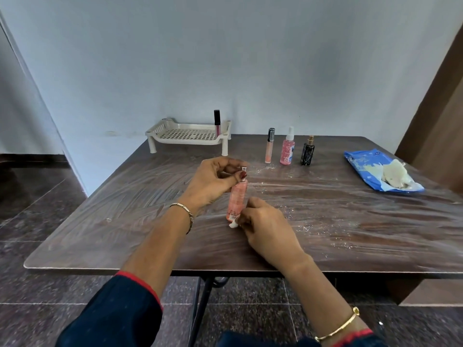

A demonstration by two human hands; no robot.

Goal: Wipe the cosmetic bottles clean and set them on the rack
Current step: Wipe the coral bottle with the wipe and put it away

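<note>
At the middle of a dark wood-grain table (100,221), the person's left hand (213,181) pinches the silver-capped top of a slim pink bottle (236,199) between curled fingers and thumb. The bottle stands nearly upright, leaning a little toward the left hand, with its base low at the tabletop; whether it touches the wood cannot be told. The right hand (265,226) is curled around a small white wipe (233,224), held against the bottle's lower end, and only a corner of the wipe shows past the fingers. Each wrist wears a thin bracelet, and both forearms come out of dark blue sleeves edged in red.

Beyond the hands, white specks are scattered on the tabletop. Farther back and to the right, three items stand upright in a row, near one another but apart: a peach tube (269,145) with a dark cap, a pink spray bottle (287,149) with a clear cap, and a black bottle (307,151) with a gold top. At the far left corner sits a cream plastic rack (188,136) on short legs, and a dark-capped lip gloss tube (217,122) stands upright in its right rear corner. At the table's right edge lies an open blue wipe pack (375,169) with crumpled white wipes (395,175) on top of it. A pale blue wall rises behind the table.
</note>
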